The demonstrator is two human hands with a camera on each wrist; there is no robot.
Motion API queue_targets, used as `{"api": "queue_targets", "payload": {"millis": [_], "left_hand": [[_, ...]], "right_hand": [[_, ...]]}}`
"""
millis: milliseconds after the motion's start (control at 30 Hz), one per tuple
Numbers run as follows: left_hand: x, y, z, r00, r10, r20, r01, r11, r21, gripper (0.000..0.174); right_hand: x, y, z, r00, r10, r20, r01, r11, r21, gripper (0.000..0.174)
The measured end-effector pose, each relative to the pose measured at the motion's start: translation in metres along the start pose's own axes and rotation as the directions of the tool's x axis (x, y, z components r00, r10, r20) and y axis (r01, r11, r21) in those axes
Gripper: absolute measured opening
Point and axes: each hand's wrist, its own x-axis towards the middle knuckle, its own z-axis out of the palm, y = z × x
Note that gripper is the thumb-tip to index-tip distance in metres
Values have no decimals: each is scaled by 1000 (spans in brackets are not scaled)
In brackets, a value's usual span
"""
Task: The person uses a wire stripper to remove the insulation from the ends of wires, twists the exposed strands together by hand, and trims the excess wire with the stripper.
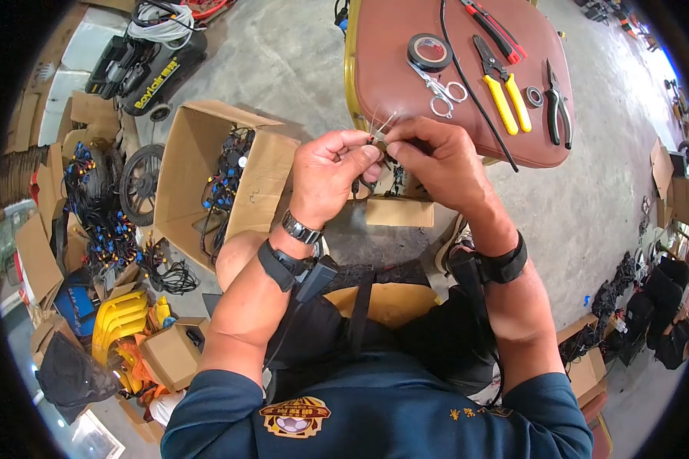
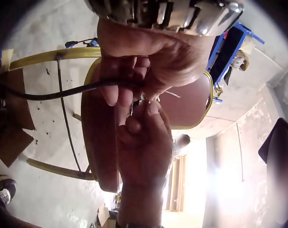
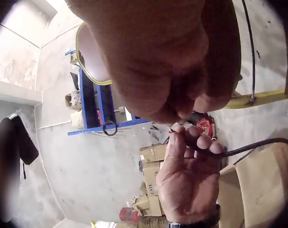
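Up in front of the lap, my left hand (image 1: 321, 176) grips a black cable (image 2: 49, 97), which runs across its fingers and trails off to the side. Thin bare wire ends (image 1: 391, 120) stick up between the two hands, with a small spot of red at their base. My right hand (image 1: 442, 162) meets the left fingertips and pinches the wires at the cable's end with thumb and forefinger. In both wrist views the fingers hide most of that end. Beyond the hands is a brown padded chair seat (image 1: 390, 76) with tools on it.
On the seat lie black tape (image 1: 429, 52), scissors (image 1: 441, 93), yellow-handled wire strippers (image 1: 505, 92), pliers (image 1: 557, 107), a red utility knife (image 1: 496, 30) and another black cable (image 1: 471, 92). A cardboard box (image 1: 272, 172) of connectors stands at the left, a lower box (image 1: 400, 213) beneath the hands.
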Motion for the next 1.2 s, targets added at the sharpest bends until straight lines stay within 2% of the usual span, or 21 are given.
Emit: {"api": "queue_targets", "payload": {"millis": [167,367,467,567,633,833,1033,1133,1200], "left_hand": [[0,1,1,999,-47,-12,46,997,-56,19],[1,1,-1,999,-41,-16,40,995,-94,18],[1,1,1,997,-61,-47,58,995,-78,18],[1,0,2,995,-55,-81,52,998,-35,17],[2,-3,1,996,-27,-79,27,1000,-3,16],[-1,-3,4,997,-81,-18,82,990,113,14],[-3,-6,3,996,-90,5,89,993,83,13],[-3,-1,4,991,-134,-25,133,990,-49,15],[-1,0,2,989,-143,-34,141,989,-48,16]], "right_hand": [[1,8,11,966,-259,6,251,928,-274,8],[-1,1,12,975,-220,4,209,920,-331,9],[-1,5,10,954,-300,10,270,843,-465,11],[3,9,6,912,-411,0,372,824,-428,11],[4,9,6,901,-432,-30,382,825,-416,11],[7,7,0,876,-479,-58,404,795,-452,12],[7,5,1,862,-501,-78,414,784,-463,11],[6,6,1,865,-500,-50,428,785,-447,12],[5,7,2,864,-504,-23,442,778,-446,12]]}}
